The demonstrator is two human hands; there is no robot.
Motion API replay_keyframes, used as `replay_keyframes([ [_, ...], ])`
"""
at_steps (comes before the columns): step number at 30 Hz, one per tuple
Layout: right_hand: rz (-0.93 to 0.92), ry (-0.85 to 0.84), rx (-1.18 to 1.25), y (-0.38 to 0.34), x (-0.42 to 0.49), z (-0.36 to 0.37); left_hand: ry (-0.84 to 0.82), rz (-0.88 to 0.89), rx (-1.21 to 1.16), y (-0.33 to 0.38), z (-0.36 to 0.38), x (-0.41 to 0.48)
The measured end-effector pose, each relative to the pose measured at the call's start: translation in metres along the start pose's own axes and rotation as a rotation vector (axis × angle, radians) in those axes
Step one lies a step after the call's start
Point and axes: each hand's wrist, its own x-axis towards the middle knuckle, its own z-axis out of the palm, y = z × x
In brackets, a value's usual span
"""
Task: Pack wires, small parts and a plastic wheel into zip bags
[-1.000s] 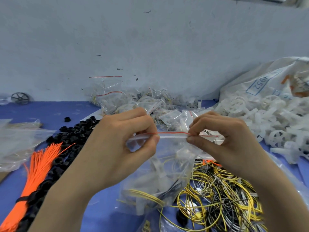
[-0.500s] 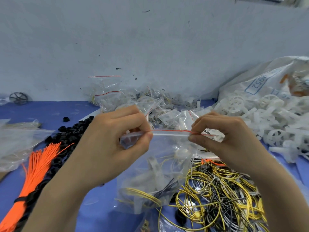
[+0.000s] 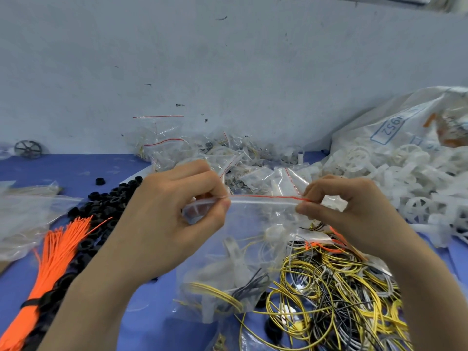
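Observation:
A clear zip bag (image 3: 243, 252) with a red stripe along its top hangs in front of me above the blue table. Inside it lie a white plastic wheel, yellow and black wires and small parts. My left hand (image 3: 172, 219) pinches the bag's top strip at its left end. My right hand (image 3: 349, 211) pinches the same strip at its right end. The strip is stretched straight between the two hands.
A tangle of yellow, grey and black wires (image 3: 336, 297) lies under the bag. White wheels (image 3: 395, 178) spill from a big sack at right. Black rings (image 3: 101, 209) and an orange tie bundle (image 3: 50, 264) lie at left. Filled zip bags (image 3: 222, 158) pile by the wall.
Both hands have slid apart along the bag's top strip, the left one leftward and the right one a little rightward, so a longer stretch of the strip shows between them.

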Motion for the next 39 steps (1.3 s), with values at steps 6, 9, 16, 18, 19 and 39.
replay_keyframes([
  [6,0.03,-0.002,0.06,0.007,-0.002,-0.006,0.018,-0.027,0.003,-0.004,-0.003,-0.002],
  [9,-0.003,-0.006,0.029,0.009,-0.001,-0.007,0.019,-0.028,0.011,-0.004,-0.003,-0.002],
  [16,-0.024,-0.042,0.114,0.012,-0.004,-0.011,-0.022,-0.106,-0.047,-0.006,-0.005,-0.003],
  [18,-0.028,-0.06,0.133,0.012,-0.004,-0.011,-0.059,-0.118,-0.062,-0.006,-0.005,-0.003],
  [19,-0.041,-0.073,0.154,0.01,-0.004,-0.009,-0.077,-0.11,-0.05,-0.006,-0.005,-0.004],
  [39,-0.076,-0.231,0.497,-0.034,-0.009,0.025,-0.225,0.03,-0.108,0.006,-0.003,-0.004],
])
